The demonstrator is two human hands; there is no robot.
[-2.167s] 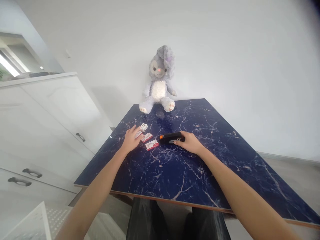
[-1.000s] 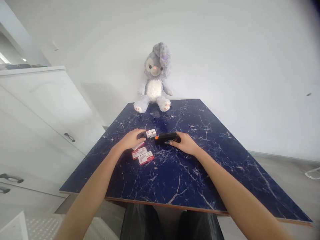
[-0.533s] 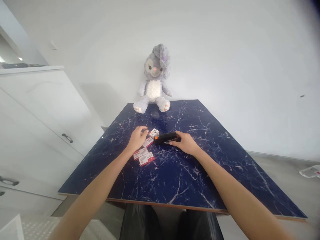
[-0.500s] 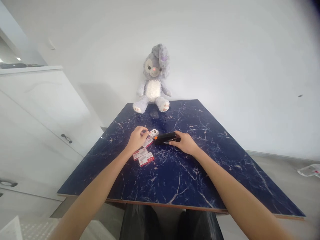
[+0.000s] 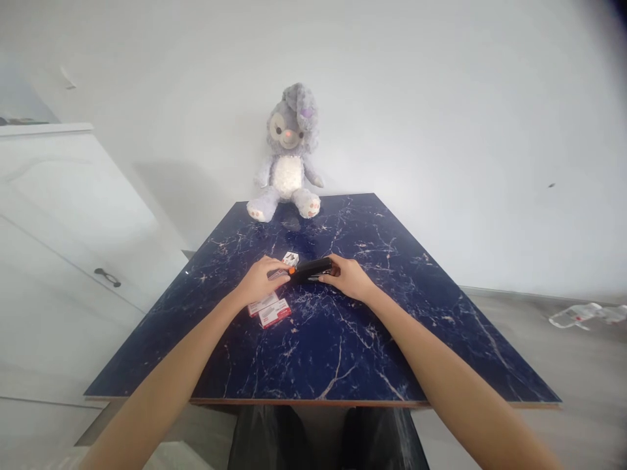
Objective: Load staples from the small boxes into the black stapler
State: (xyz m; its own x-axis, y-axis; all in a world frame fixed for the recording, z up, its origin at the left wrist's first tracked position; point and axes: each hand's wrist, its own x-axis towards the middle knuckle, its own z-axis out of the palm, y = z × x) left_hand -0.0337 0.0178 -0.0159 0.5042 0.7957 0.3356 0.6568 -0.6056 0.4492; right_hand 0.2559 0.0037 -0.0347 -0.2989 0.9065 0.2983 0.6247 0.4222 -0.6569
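Note:
A black stapler (image 5: 311,269) with an orange tip at its left end lies low over the table, between my two hands. My right hand (image 5: 349,277) grips its right end, thumb in front and fingers behind. At the orange end, the thumb and fingers of my left hand (image 5: 259,279) close on the stapler. A small white box (image 5: 290,258) stands just behind that end. Two red-and-white staple boxes, a front one (image 5: 275,314) and a partly covered one (image 5: 263,303), lie below my left hand. Another box is mostly hidden by the left fingers.
The blue marbled table (image 5: 343,352) has its near edge at my lap. A grey plush rabbit (image 5: 287,156) sits at the far edge against the wall. A white cabinet (image 5: 73,228) stands to the left, and clear plastic bottles (image 5: 582,315) lie on the floor at right.
My left hand has moved from beside the boxes onto the stapler's orange end. My right hand keeps its hold. The whole view has shifted slightly, with things appearing further left.

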